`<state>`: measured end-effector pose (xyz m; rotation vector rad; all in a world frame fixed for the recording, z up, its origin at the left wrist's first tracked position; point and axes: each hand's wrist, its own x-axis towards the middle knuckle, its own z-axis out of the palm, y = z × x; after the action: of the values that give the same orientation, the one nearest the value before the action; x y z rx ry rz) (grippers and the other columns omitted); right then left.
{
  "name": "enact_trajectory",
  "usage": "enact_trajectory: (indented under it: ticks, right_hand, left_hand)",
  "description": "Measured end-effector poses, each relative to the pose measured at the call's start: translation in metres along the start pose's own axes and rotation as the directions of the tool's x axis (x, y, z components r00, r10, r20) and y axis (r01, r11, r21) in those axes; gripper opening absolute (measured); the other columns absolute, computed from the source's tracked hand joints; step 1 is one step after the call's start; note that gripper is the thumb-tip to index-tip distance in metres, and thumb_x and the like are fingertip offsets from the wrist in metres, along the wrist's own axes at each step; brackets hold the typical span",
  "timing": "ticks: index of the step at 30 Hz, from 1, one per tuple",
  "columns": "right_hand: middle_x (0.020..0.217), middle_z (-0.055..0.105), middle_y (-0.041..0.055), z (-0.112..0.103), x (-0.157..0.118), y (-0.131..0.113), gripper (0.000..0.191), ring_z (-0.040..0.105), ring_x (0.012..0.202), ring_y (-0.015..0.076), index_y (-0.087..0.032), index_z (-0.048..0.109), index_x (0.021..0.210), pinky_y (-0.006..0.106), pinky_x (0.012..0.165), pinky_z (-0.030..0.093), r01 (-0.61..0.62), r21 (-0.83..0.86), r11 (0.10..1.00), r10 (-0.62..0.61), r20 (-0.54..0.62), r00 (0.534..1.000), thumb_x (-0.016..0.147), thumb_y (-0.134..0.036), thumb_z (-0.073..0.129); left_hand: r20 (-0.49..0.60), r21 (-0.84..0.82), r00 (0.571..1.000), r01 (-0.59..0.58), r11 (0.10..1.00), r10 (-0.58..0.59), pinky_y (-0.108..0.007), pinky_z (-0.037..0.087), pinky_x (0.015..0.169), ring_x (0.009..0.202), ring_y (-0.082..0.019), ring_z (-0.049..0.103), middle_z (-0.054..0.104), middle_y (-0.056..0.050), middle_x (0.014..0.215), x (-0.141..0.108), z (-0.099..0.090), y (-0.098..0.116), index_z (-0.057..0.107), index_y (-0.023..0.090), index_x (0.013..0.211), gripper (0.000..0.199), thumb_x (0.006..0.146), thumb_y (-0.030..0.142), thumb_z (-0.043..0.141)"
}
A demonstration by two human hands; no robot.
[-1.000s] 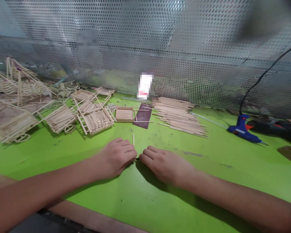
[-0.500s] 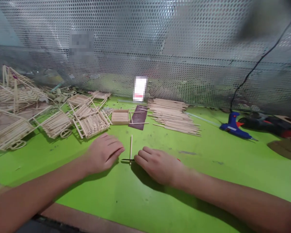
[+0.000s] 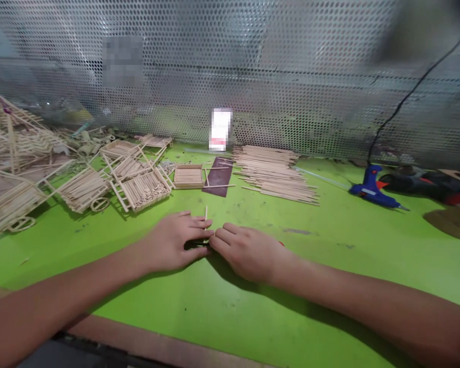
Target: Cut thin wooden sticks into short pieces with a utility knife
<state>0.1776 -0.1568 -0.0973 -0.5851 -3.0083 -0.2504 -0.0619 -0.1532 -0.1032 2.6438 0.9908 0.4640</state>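
Observation:
My left hand (image 3: 178, 240) has its fingers stretched out and spread, the fingertips lying over a short thin wooden stick (image 3: 206, 212). Only the stick's far end shows; the rest is behind the fingers. My right hand (image 3: 245, 251) is closed around a knife with a thin dark blade (image 3: 200, 244), resting low on the green table. The blade points left, crosswise to the stick, and passes under the left hand between thumb and fingers. Most of the handle is hidden in the right palm; a bit of red shows by the wrist.
Several small stick-built carts (image 3: 149, 191) stand at the left. Beyond my hands lie a heap of thin sticks (image 3: 276, 174) and a dark sheet (image 3: 217, 179). A blue glue gun (image 3: 375, 189) with a black cord lies right. A perforated metal screen (image 3: 291, 76) closes the back.
My left hand has moved right and opened its fingers, now reaching over the stick and blade. The right hand keeps its place with the knife. The view has tilted slightly down.

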Motion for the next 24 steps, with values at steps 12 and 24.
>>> enact_trajectory:
  ticks: [12, 24]
  right_hand:
    - [0.094, 0.070, 0.0095, -0.003, -0.007, 0.004, 0.018, 0.063, 0.093, 0.0233, -0.011, 0.065, 0.115, 0.033, 0.081, 0.052, -0.018, -0.010, 1.000, 0.018, 0.033, 0.999, 0.099, -0.011, 0.056]
    - [0.092, 0.069, 0.0074, -0.003, -0.019, 0.005, 0.017, 0.060, 0.089, 0.0223, -0.015, 0.064, 0.113, 0.033, 0.076, 0.049, -0.084, 0.030, 0.996, 0.082, 0.040, 0.996, 0.098, -0.012, 0.057]
  left_hand:
    - [-0.019, 0.008, 1.000, -0.001, 1.000, 0.002, -0.069, 0.038, 0.121, 0.132, -0.031, 0.067, 0.066, -0.013, 0.142, -0.001, 0.004, 0.000, 0.074, 0.023, 0.129, 0.035, 0.099, 0.041, 0.070]
    - [-0.014, 0.003, 1.000, -0.007, 1.000, 0.007, -0.068, 0.039, 0.121, 0.133, -0.031, 0.066, 0.065, -0.013, 0.144, -0.001, 0.005, -0.001, 0.074, 0.024, 0.130, 0.035, 0.100, 0.043, 0.068]
